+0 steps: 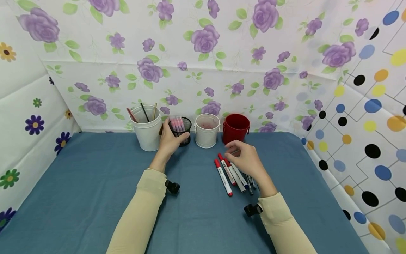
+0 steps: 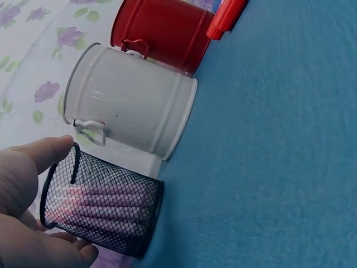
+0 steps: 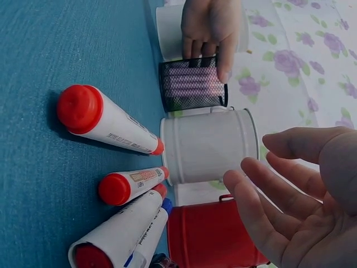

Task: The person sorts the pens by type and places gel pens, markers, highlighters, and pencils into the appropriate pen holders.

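Observation:
My left hand (image 1: 168, 142) grips a black mesh pen cup (image 2: 106, 206), thumb on one side of the rim and fingers on the other. Pinkish pens (image 1: 177, 124) stand inside the cup. My right hand (image 1: 243, 157) hovers over loose markers, its fingers loosely bent and holding nothing. Nearest to it lie red-capped whiteboard markers (image 1: 223, 178), a blue-ended one (image 3: 153, 231) and some thin dark pens (image 1: 252, 182), partly hidden by the hand. In the right wrist view, the fingers of that hand are apart, in front of the buckets.
A small white bucket (image 1: 207, 135) stands just right of the mesh cup, with a red bucket (image 1: 235, 129) beyond it. To the left is a larger white bucket (image 1: 147, 135) holding several sticks or pencils. A blue cloth (image 1: 95, 183) covers the table; flowered fabric (image 1: 177, 46) hangs behind.

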{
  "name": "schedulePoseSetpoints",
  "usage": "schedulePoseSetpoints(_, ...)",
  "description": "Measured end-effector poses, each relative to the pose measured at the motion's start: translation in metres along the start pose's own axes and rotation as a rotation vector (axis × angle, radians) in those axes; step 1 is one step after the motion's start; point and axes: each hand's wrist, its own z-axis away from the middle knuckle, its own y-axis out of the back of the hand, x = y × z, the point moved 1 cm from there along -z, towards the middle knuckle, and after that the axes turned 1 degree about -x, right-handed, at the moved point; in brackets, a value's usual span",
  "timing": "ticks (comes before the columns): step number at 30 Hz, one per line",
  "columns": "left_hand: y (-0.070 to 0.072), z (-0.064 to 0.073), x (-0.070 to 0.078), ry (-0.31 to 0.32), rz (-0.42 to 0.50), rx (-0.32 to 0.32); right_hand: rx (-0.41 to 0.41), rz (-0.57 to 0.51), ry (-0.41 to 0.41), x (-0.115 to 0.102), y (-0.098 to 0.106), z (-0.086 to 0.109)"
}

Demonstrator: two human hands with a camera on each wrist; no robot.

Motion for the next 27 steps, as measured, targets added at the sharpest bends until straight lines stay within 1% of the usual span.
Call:
schedulePoseSetpoints(3, 0.001, 0.002, 0.005, -0.012, -0.022, 0.007, 0.002, 0.002, -0.002, 0.000, 0.001, 0.000)
schedulePoseSetpoints(7, 0.002, 0.005, 0.014, -0.042, -0.056, 0.029, 0.005, 0.004, -0.002, 0.000, 0.001, 0.000)
schedulePoseSetpoints(11, 0.002, 0.008, 0.022, -0.073, -0.108, 0.047, 0.001, 0.001, -0.003, -0.001, 0.001, 0.000)
schedulePoseSetpoints(18, 0.003, 0.010, 0.032, -0.147, -0.172, 0.054, 0.002, -0.002, -0.004, 0.001, 0.002, -0.001)
schedulePoseSetpoints(27, -0.002, 0.016, 0.044, -0.191, -0.176, 0.064, -0.006, -0.008, -0.012, 0.003, 0.004, 0.001)
